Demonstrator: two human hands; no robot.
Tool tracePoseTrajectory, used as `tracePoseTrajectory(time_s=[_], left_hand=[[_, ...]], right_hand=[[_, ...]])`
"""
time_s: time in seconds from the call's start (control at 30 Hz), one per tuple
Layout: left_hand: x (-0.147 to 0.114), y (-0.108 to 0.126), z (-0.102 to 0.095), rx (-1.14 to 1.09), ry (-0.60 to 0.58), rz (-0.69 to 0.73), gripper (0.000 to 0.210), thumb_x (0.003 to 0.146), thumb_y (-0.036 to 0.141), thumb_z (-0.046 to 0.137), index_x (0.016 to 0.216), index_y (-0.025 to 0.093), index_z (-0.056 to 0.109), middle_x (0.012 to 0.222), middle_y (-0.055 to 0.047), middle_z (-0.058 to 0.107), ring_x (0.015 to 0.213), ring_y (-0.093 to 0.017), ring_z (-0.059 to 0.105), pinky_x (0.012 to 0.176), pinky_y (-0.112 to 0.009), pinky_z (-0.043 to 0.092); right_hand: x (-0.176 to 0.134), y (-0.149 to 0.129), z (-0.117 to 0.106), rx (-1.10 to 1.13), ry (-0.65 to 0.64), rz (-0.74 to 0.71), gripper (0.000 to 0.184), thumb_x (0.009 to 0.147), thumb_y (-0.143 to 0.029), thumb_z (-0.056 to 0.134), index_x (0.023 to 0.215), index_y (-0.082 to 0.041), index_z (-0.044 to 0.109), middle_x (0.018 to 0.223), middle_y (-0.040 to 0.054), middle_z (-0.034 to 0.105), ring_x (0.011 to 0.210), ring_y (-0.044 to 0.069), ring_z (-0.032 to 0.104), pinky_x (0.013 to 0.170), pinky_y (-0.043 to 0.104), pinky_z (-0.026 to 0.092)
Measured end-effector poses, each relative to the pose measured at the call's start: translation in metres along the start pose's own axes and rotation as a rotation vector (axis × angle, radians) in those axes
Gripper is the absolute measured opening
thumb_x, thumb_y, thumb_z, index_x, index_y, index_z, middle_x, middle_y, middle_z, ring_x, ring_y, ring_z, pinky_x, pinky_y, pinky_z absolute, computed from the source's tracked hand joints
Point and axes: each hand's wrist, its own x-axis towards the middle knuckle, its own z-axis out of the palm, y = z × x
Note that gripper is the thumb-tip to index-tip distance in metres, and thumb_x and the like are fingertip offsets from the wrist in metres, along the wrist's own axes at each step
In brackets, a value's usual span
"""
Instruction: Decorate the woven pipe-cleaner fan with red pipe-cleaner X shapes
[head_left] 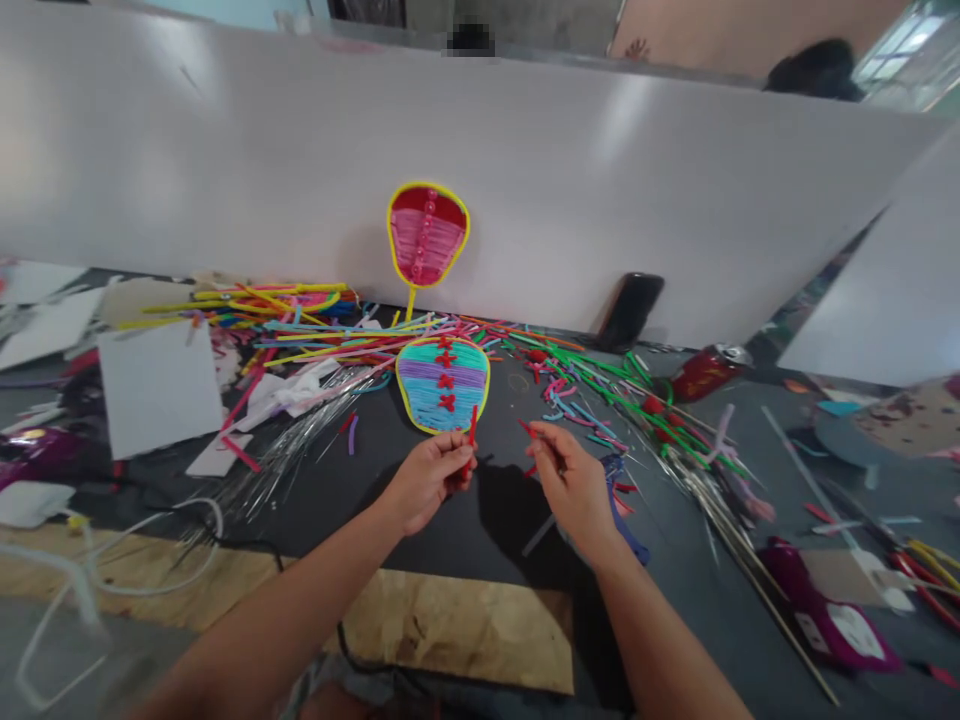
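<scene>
My left hand (435, 475) is closed in a pinch on a short red pipe cleaner piece (473, 424), which stands up from the fingertips. A smaller red pipe cleaner piece (526, 427) pokes out of my right hand (571, 480), whose thumb and fingers are pressed together. The two hands are apart. Just beyond my left hand lies a rounded turquoise and purple fan shape (461, 378) with a yellow rim and several red crosses down its middle. Behind it, a pink and red fan (442, 240) with a yellow rim and handle leans on the white board.
Bundles of coloured pipe cleaners (322, 345) cover the table's back, green stems (622, 375) to the right. A black phone (631, 310) leans on the white board (525, 150). A red can (705, 373) lies nearby. A white card (160, 390) and cable (217, 520) are left.
</scene>
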Motion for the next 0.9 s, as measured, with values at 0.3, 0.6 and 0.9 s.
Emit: tracePoseTrajectory(time_s=[0.3, 0.6, 0.9], left_hand=[[-0.002, -0.002, 0.005, 0.129, 0.053, -0.029, 0.027, 0.071, 0.038, 0.068, 0.078, 0.018, 0.053, 0.063, 0.004, 0.059, 0.048, -0.005, 0.051, 0.048, -0.017, 0.035], [-0.002, -0.004, 0.007, 0.253, 0.036, 0.012, 0.029, 0.071, 0.04, 0.065, 0.085, 0.017, 0.055, 0.065, 0.002, 0.061, 0.046, -0.007, 0.053, 0.045, -0.019, 0.036], [-0.008, -0.006, 0.009, 0.433, -0.021, 0.123, 0.021, 0.071, 0.037, 0.067, 0.077, 0.017, 0.063, 0.067, 0.0, 0.062, 0.053, -0.01, 0.054, 0.052, -0.021, 0.04]], right_hand=[[0.0, 0.004, 0.003, 0.153, -0.119, 0.214, 0.029, 0.084, -0.036, 0.051, 0.105, -0.017, 0.057, 0.075, 0.0041, 0.07, 0.048, 0.012, 0.058, 0.046, 0.024, 0.047], [-0.007, -0.004, 0.006, 0.13, -0.184, 0.086, 0.025, 0.089, -0.034, 0.047, 0.106, -0.018, 0.057, 0.069, 0.0002, 0.065, 0.047, 0.01, 0.052, 0.048, 0.022, 0.044], [-0.014, -0.013, 0.018, 0.264, -0.289, 0.199, 0.014, 0.083, -0.032, 0.054, 0.085, -0.019, 0.059, 0.065, -0.0007, 0.063, 0.052, 0.011, 0.058, 0.046, 0.02, 0.046]])
